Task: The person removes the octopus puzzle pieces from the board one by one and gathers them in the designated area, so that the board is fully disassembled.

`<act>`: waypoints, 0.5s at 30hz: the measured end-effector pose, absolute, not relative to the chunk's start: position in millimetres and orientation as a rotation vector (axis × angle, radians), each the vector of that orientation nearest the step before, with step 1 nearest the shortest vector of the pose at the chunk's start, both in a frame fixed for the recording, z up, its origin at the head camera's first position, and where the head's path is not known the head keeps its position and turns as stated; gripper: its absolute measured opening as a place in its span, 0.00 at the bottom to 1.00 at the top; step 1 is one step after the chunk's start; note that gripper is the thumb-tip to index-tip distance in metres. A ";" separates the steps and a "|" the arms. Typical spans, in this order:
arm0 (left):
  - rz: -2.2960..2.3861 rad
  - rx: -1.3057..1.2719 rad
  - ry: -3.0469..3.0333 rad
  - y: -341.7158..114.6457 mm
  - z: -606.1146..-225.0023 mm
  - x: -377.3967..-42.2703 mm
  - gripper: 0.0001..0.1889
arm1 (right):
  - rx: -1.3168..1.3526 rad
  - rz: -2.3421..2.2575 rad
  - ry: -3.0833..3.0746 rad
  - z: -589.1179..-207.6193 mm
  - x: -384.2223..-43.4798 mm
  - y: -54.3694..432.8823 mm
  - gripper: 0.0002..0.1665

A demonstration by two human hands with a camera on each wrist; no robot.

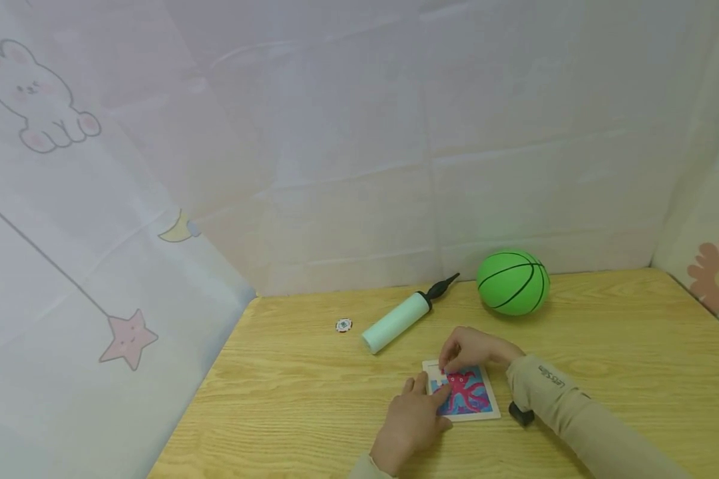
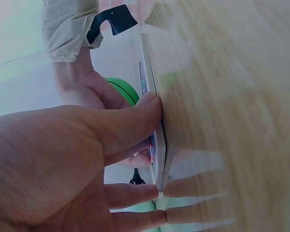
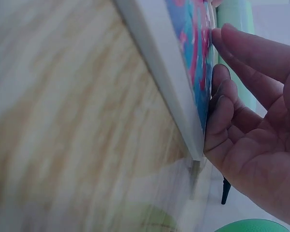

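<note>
A jigsaw puzzle (image 1: pixel 476 397) with a pink octopus on blue lies in a white tray (image 1: pixel 485 417) on the table; a pale gap shows at its upper left. My left hand (image 1: pixel 412 414) rests at the tray's lower left, fingers mostly straight along its edge and one digit over the picture. In the left wrist view the thumb (image 2: pixel 135 116) presses the tray's side. My right hand (image 1: pixel 470 347) bends over the top of the puzzle, thumb and index finger pinching a small puzzle piece (image 1: pixel 442 371) by the gap. Its other fingers (image 3: pixel 220 108) curl close over the picture.
Behind the puzzle lies a mint-green hand pump (image 1: pixel 397 322) with a black nozzle. A green ball (image 1: pixel 513 283) with black lines sits near the back edge by the cloth backdrop. A poker chip (image 1: pixel 344 324) lies left of the pump on the wooden table (image 1: pixel 287 392).
</note>
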State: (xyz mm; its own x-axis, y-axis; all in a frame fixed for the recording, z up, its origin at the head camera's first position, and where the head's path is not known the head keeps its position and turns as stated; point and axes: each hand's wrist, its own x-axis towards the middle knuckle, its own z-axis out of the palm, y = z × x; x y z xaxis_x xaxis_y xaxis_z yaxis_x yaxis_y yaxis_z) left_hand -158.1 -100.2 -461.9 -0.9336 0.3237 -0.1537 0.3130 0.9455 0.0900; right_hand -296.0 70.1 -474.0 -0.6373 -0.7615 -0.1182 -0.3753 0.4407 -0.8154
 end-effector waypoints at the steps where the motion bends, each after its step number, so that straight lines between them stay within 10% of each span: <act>1: 0.091 0.487 2.934 -100.2 -462.1 -158.0 0.29 | -0.954 -1.084 2.219 -474.2 -296.0 70.3 0.03; 15: 0.086 0.518 2.948 -101.6 -461.0 -156.0 0.29 | -0.931 -1.082 2.215 -473.3 -296.3 72.6 0.05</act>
